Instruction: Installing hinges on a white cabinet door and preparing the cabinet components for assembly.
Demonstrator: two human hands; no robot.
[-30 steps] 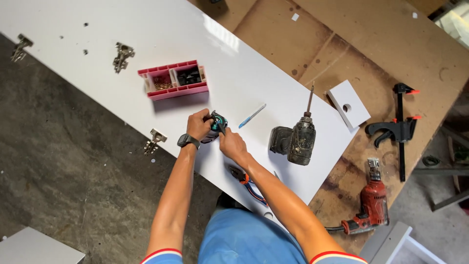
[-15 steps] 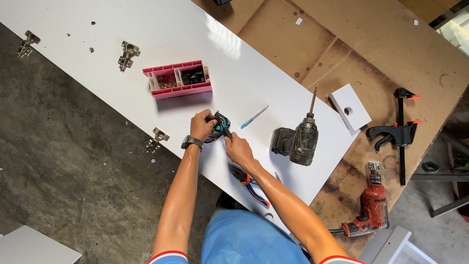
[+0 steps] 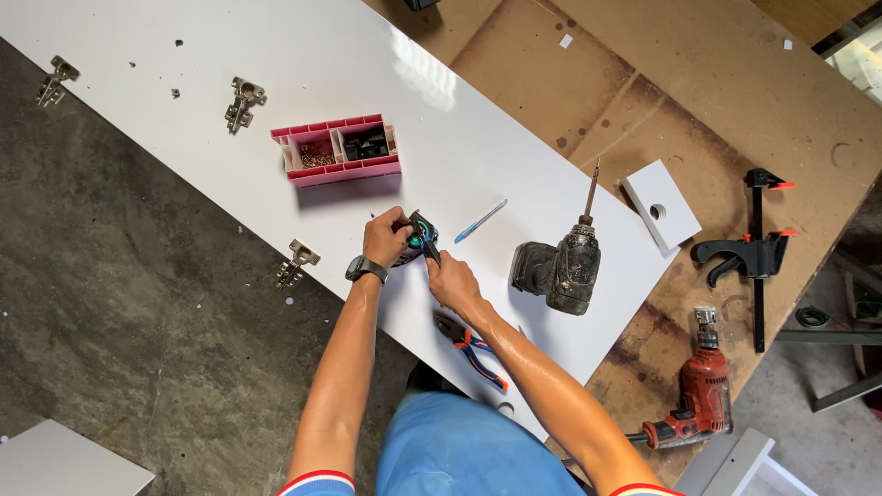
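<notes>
Two hands crowd one small teal-and-black tool (image 3: 418, 241) near the white panel's (image 3: 514, 174) front edge. Your left hand (image 3: 386, 237) wraps it shut; your right hand (image 3: 450, 276) pinches its tip from 4 o'clock. Slip, and it could gouge the panel. The cordless drill (image 3: 560, 268) at 3 o'clock, then the pliers (image 3: 473, 343) at 5, sit within elbow reach and could be knocked off the bench (image 3: 717, 83).

Bench: brown fibreboard worktop (image 3: 698, 83).
Panel: long white laminated board (image 3: 303, 83) lying on it.
On panel: pink compartmented plastic box (image 3: 337, 150), dirty dark cordless drill (image 3: 562, 266), blue pen (image 3: 480, 221), orange-handled pliers (image 3: 471, 344).
On bench: black bar clamp (image 3: 755, 253), red corded drill (image 3: 700, 390), small white block with hole (image 3: 660, 204).
</notes>
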